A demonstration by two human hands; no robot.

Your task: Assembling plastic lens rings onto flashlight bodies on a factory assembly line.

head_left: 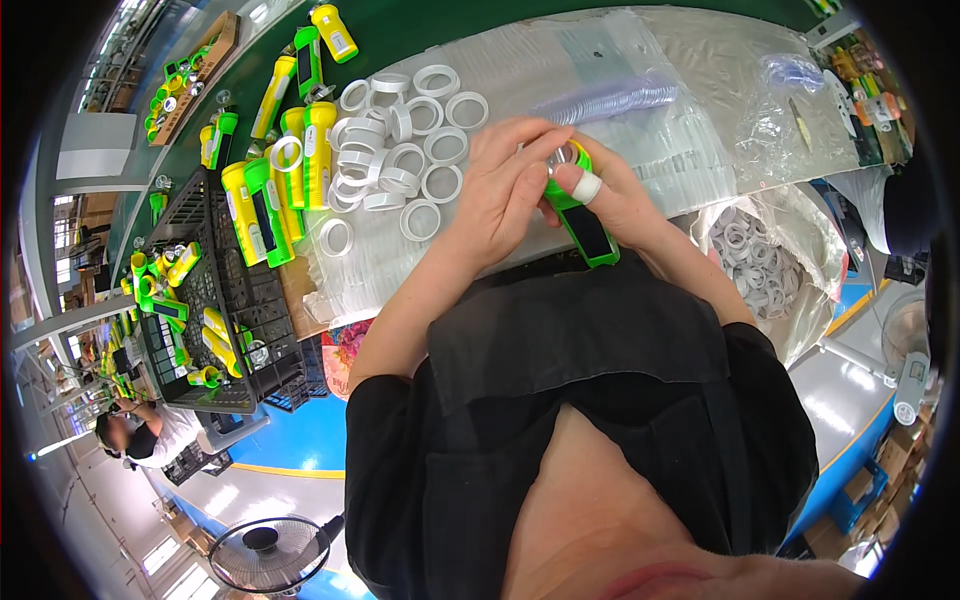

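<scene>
Close in front of my body I hold a green flashlight (592, 240) with a dark panel on its handle; its head is between my hands. My right hand (622, 205) wraps round the head, and its thumb wears a white finger cover (587, 187). The fingers of my left hand (500, 185) are bent over the head from the other side and partly hide it. Left of my hands lie many loose white rings (405, 158), some stacked and some flat. Beyond my fingers a row of clear round discs (620, 100) rests on the plastic-covered table (560, 62).
Yellow and green flashlights (265, 210) stand and lie at the left, beside a black crate (240, 300) holding more. A white sack (825, 255) full of white rings hangs open at the right. Behind are a fan (265, 555) and another person (150, 440) at the far left.
</scene>
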